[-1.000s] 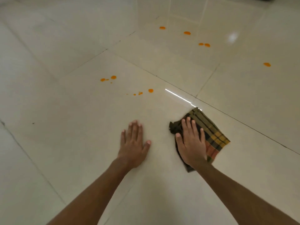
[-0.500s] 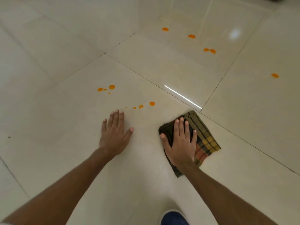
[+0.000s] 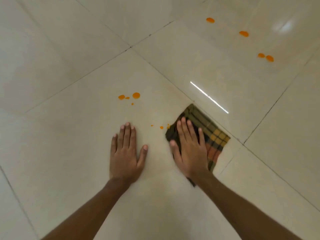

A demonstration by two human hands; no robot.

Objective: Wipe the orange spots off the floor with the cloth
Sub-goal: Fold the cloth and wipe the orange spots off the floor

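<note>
1. The shiny cream tiled floor (image 3: 69, 153) fills the whole view. Thin dark lines run between the big square tiles. A bright white streak of light (image 3: 209, 97) shines on one tile.
2. There is lots of bare floor on the left side and near the bottom. Nothing stands on it there.
3. The folded checked cloth in green, yellow and orange (image 3: 213, 134) lies flat on the floor. Its far corner touches a tile line.
4. The right hand (image 3: 190, 149) lies flat on the cloth with its fingers spread, pressing it down, not curled around it.
5. The left hand (image 3: 125, 153) lies flat and spread on the bare floor, just beside the right hand, holding nothing.
6. A few tiny orange spots (image 3: 161, 127) sit between the two hands. The closest one touches the cloth's left edge.
7. A bunch of bigger orange spots (image 3: 136, 95) sits past the left hand.
8. Four more far orange spots (image 3: 243, 33) lie on the tiles at the top right, well apart from the cloth.
</note>
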